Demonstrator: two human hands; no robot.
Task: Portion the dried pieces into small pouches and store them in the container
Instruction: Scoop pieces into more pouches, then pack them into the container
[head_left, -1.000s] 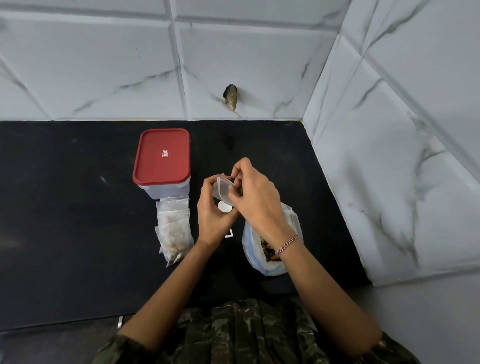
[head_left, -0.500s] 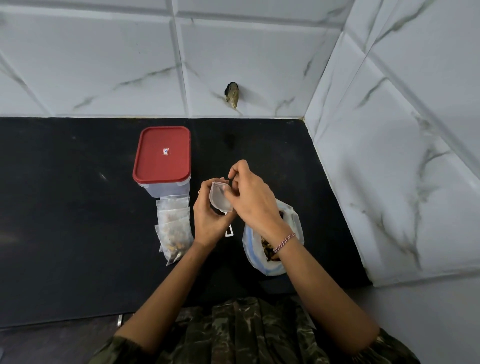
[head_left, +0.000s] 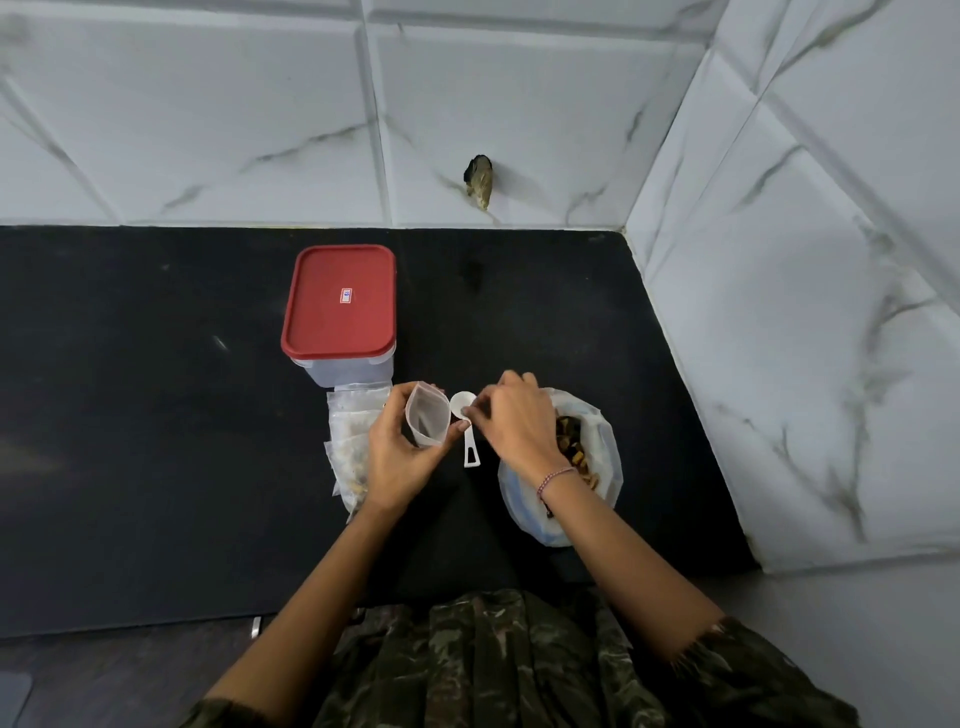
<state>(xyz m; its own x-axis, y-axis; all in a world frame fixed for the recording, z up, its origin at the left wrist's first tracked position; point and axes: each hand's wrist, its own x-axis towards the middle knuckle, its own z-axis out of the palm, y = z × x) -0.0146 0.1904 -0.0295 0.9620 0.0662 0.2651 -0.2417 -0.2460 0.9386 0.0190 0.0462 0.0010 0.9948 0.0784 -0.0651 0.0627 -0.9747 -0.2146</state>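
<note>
Portioning under way on a black stone countertop (head_left: 130, 415) backed by white marble-veined wall tiles (head_left: 208, 130). Left of centre stands a clear rectangular plastic container (head_left: 343, 371), its red lid (head_left: 340, 304) on. Just below it in the frame lies a stack of small filled clear pouches (head_left: 350, 441), partly hidden by the person's left hand (head_left: 400, 460). At frame centre that hand holds a small clear zip pouch (head_left: 428, 421) upright above the counter, pinched between the thumb on one side and curled fingers on the other, with its mouth gaping open. Just right of the pouch, a white plastic measuring spoon (head_left: 470, 452) lies on the counter with its bowl toward the wall. The right hand (head_left: 517, 423), a beaded bracelet (head_left: 556, 477) at its wrist, is over the spoon with fingers curled and thumb and forefinger at the bowl's edge; whether they grip it cannot be told. Right of that hand sits a large clear plastic bag (head_left: 608, 457), mouth open, holding the brown dried pieces (head_left: 571, 441). A camouflage-print garment (head_left: 519, 665) fills the lower edge.
</note>
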